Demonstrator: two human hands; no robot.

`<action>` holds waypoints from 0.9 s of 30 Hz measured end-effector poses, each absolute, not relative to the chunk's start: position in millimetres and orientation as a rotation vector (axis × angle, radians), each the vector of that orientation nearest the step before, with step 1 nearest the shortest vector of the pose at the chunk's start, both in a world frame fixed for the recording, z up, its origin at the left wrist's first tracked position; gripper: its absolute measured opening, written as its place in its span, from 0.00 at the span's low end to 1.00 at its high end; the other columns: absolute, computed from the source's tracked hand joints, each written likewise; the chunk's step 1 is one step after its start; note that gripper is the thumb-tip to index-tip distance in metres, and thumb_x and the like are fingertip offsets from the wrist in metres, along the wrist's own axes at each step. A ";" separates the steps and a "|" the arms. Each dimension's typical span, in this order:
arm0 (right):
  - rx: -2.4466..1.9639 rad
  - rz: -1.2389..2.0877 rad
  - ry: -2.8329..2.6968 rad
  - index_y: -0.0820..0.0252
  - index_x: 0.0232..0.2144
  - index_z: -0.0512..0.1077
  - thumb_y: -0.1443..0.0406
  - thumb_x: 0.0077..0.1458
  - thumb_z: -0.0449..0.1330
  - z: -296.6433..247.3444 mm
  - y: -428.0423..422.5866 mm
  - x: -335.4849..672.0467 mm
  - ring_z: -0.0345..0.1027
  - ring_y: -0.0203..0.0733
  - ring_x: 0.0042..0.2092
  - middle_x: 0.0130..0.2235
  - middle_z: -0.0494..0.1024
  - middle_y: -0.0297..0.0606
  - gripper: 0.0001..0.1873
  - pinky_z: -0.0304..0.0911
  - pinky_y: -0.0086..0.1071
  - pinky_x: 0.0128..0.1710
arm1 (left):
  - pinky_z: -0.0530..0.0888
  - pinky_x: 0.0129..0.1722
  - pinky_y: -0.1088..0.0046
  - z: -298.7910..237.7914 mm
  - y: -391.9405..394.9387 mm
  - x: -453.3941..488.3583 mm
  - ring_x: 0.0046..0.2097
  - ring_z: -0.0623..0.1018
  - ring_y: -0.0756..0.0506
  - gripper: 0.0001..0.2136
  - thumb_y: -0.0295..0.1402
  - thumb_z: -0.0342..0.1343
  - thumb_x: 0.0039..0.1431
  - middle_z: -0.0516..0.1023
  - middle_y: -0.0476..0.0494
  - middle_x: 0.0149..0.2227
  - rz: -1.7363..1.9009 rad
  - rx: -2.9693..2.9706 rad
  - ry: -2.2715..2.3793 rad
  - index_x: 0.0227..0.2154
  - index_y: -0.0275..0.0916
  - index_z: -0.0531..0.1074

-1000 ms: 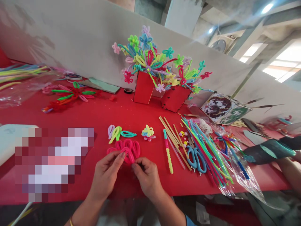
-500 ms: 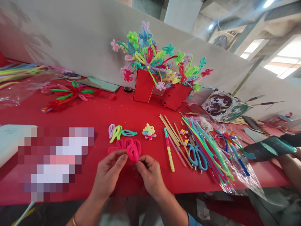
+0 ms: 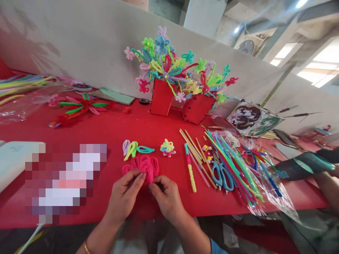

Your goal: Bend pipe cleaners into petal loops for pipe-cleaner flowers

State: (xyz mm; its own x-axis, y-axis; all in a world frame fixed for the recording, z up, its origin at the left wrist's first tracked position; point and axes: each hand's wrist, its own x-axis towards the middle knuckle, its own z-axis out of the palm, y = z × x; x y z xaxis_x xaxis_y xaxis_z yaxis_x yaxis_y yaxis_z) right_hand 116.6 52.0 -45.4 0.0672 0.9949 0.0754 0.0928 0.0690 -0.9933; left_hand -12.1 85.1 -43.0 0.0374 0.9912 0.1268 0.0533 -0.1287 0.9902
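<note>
Red felt-like cloth covers the long counter [image 3: 111,127], backed by a plain grey wall [image 3: 79,42] that slants across the view under bright ceiling lights. Against that wall stand two red card boxes [image 3: 161,97] stuffed with fuzzy pipe-cleaner flowers [image 3: 169,67] in green, blue, pink and yellow. To the right a loose bundle of straight pipe cleaners [image 3: 233,165] spills from crinkled clear plastic, with blue-handled scissors [image 3: 222,176] touching it and thin wooden sticks [image 3: 194,151] just beside. At the near edge, the left hand [image 3: 124,199] and right hand [image 3: 166,197] meet, the fingers of both pinched closed on the pink loops [image 3: 144,165], a cluster of rounded fuzzy petals lying on the cloth. Just behind lie green and teal loops [image 3: 135,149] and a small yellow flower [image 3: 166,147]
</note>
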 end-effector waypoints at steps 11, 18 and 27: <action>-1.248 1.028 -1.225 0.62 0.25 0.69 0.62 0.50 0.55 -45.2 51.5 117.3 0.56 0.31 0.21 0.20 0.65 0.30 0.09 0.53 0.23 0.21 | 0.65 0.22 0.77 -29.9 84.7 -7.9 0.22 0.67 0.51 0.12 0.38 0.53 0.51 0.66 0.53 0.18 1.145 1.641 1.135 0.17 0.39 0.70; -1.252 1.026 -1.238 0.63 0.26 0.70 0.62 0.50 0.56 -46.4 52.7 116.7 0.56 0.31 0.22 0.20 0.66 0.31 0.09 0.54 0.24 0.22 | 0.64 0.20 0.78 -31.4 82.3 -10.2 0.21 0.65 0.51 0.12 0.38 0.54 0.51 0.65 0.54 0.17 1.183 1.626 1.152 0.16 0.39 0.68; -1.264 1.007 -1.159 0.61 0.25 0.67 0.60 0.49 0.55 -45.8 51.5 117.2 0.53 0.31 0.21 0.19 0.62 0.29 0.10 0.52 0.23 0.20 | 0.69 0.26 0.76 -35.4 85.1 -10.6 0.26 0.71 0.48 0.09 0.38 0.54 0.51 0.74 0.49 0.23 1.210 1.613 1.176 0.23 0.40 0.73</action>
